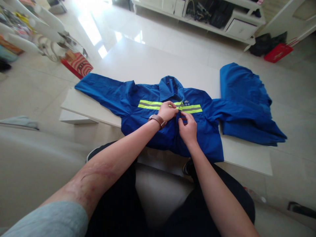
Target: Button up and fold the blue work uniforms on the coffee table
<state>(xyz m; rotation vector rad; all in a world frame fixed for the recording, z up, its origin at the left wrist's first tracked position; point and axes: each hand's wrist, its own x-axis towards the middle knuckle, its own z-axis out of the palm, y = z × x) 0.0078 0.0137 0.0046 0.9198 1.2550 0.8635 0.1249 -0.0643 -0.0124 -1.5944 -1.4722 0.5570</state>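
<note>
A blue jacket (pixel 158 131) with a yellow-green reflective stripe lies spread on the white table, its collar away from me and its lower edge hanging over the near side. My left hand (pixel 168 111), with a brown watch on the wrist, pinches the front opening at the stripe. Close beside it on the right, my right hand (pixel 188 127) has its fingers closed on the same front edge, just below the stripe. The small part between the fingertips is too hidden to make out.
Another folded blue garment (pixel 244 95) lies at the table's right, partly under the jacket's sleeve. The white table (pixel 247 154) reaches past it. A red and white box (pixel 80 64) stands beyond the left sleeve. Farther off are a white cabinet (pixel 240 29) and a red bag (pixel 278 53).
</note>
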